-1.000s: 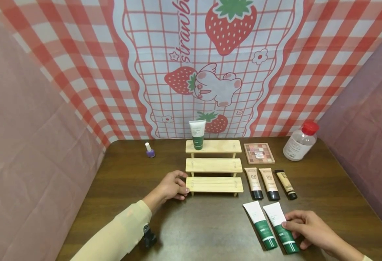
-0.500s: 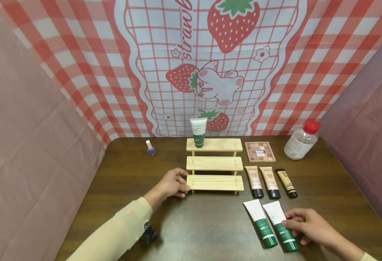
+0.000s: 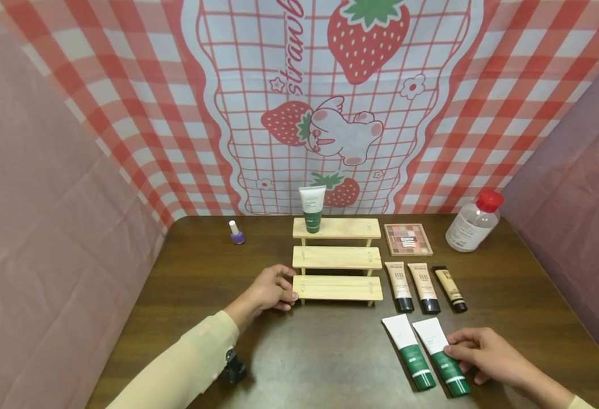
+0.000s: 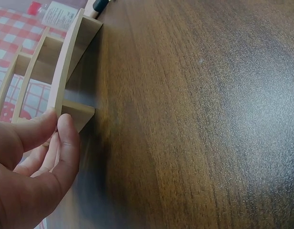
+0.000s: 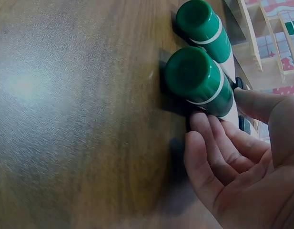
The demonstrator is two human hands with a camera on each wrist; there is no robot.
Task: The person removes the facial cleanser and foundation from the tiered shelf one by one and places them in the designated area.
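My left hand (image 3: 270, 288) pinches the left end of the lowest step of a three-tier wooden display stand (image 3: 337, 288); in the left wrist view, thumb and forefinger (image 4: 66, 138) meet at the plank's end. On the top tier a small white and green tube (image 3: 312, 210) stands upright on its cap. Two larger white and green squeeze tubes lie side by side on the table, caps toward me. My right hand (image 3: 491, 355) grips the right squeeze tube (image 3: 443, 358), thumb on top and fingers along its side. The left squeeze tube (image 3: 410, 353) lies untouched beside it.
Behind the squeeze tubes lie two BB cream tubes (image 3: 399, 287) and a narrower beige tube (image 3: 450, 288). Farther back are an eyeshadow palette (image 3: 408, 239) and a clear bottle (image 3: 472, 224) with a red cap. A purple nail polish bottle (image 3: 236, 234) stands at the back left, near the checked cloth backdrop (image 3: 161, 142).
The head view has shifted slightly. Both hands keep their places, the left at the stand and the right on the squeeze tube.
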